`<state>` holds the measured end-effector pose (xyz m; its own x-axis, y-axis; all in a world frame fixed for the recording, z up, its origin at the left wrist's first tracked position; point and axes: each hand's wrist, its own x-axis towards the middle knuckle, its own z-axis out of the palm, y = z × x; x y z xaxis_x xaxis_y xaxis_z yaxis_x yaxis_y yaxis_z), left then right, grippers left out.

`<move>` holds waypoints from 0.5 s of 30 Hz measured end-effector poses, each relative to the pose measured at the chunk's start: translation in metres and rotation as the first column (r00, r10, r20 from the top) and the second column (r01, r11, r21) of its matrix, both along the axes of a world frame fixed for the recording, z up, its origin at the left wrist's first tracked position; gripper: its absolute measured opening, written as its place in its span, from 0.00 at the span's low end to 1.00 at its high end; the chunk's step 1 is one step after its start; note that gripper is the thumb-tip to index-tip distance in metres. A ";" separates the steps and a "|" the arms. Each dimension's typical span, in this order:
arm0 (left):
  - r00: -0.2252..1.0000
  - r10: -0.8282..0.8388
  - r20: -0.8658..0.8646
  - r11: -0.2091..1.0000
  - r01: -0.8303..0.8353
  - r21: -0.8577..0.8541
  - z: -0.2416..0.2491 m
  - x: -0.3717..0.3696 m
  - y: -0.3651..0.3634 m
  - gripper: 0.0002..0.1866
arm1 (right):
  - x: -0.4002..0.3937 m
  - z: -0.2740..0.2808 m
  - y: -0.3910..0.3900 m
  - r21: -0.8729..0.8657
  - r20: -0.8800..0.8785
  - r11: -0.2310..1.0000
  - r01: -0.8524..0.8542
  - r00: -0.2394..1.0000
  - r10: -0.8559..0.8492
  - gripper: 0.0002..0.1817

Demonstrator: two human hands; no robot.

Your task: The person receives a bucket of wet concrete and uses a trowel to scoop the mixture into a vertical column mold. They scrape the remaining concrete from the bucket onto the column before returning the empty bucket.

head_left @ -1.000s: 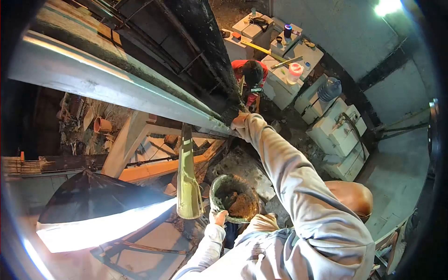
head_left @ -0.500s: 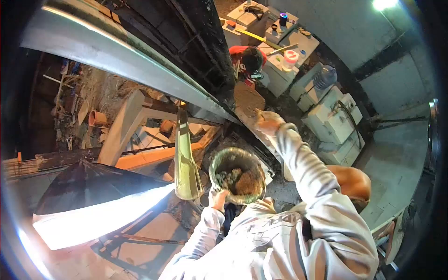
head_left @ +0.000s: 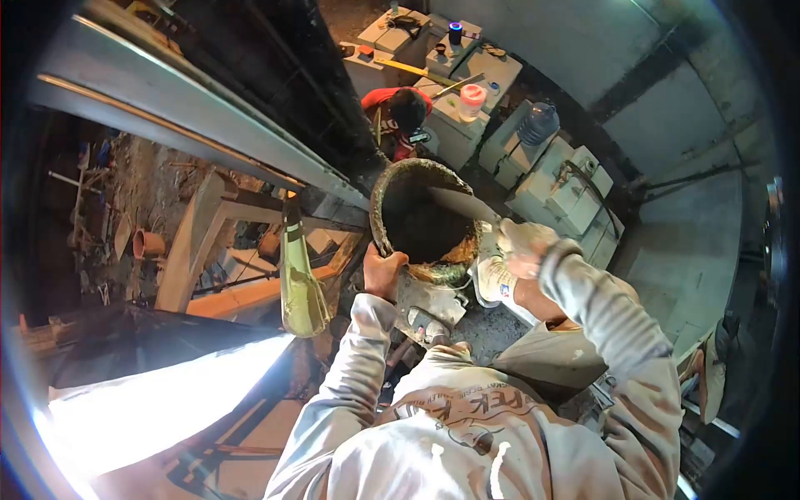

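My left hand [head_left: 385, 271] is closed on the near-left rim of a mortar-crusted bucket [head_left: 377, 200]. The bucket is raised in front of me and tilted, its dark mouth in view. Brownish mortar [head_left: 458, 252] clings inside its lower right edge. My right hand [head_left: 525, 246] is closed at the bucket's right side. From it a flat grey blade, which looks like a trowel [head_left: 468, 205], reaches across the bucket's mouth. The handle is hidden in my fingers.
Beyond the bucket a co-worker in red [head_left: 404, 112] is low down. White blocks [head_left: 575, 200] line the right, with a water jug [head_left: 537, 125] and a red-lidded tub [head_left: 472, 100]. A metal beam [head_left: 200, 117], wooden frame [head_left: 187, 242] and bright panel [head_left: 167, 400] are left.
The bucket has gone up and forward, and now tilts. My right hand has drawn back from the mortar-covered ledge to the bucket's right side. My view has shifted right.
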<state>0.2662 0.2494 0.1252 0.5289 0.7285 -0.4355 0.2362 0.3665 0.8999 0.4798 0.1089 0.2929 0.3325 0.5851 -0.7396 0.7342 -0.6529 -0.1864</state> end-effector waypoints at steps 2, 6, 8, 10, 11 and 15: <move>0.998 0.012 0.055 0.999 -0.011 -0.030 -0.007 0.011 0.007 0.17 | 0.005 -0.047 0.011 -0.089 0.115 0.996 -0.012 0.993 0.022 0.12; 0.991 -0.001 -0.134 0.998 0.011 0.069 -0.014 0.010 0.015 0.18 | 0.010 -0.092 0.050 -0.110 0.244 0.951 -0.289 0.920 0.308 0.09; 1.000 0.013 0.011 0.989 -0.014 0.149 -0.038 0.005 0.015 0.20 | -0.003 -0.066 0.083 -0.079 0.227 0.959 -0.272 0.932 0.283 0.14; 0.990 -0.058 -0.125 0.970 0.086 0.228 -0.002 0.014 0.012 0.22 | 0.003 -0.107 0.101 -0.095 0.275 0.902 -0.420 0.860 0.430 0.09; 0.990 -0.069 -0.120 0.953 0.101 0.287 0.005 0.018 0.009 0.22 | 0.005 -0.081 0.107 -0.143 0.210 0.817 -0.558 0.790 0.576 0.09; 0.949 -0.165 -0.269 0.898 0.257 0.356 0.000 0.015 0.000 0.23 | 0.002 -0.077 0.110 -0.088 0.332 0.831 -0.549 0.770 0.544 0.09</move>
<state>0.2809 0.2495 0.1249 0.6095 0.7444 -0.2725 0.4832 -0.0763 0.8722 0.4816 0.2190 0.2162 0.1748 0.7520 -0.6355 0.9844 -0.1219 0.1265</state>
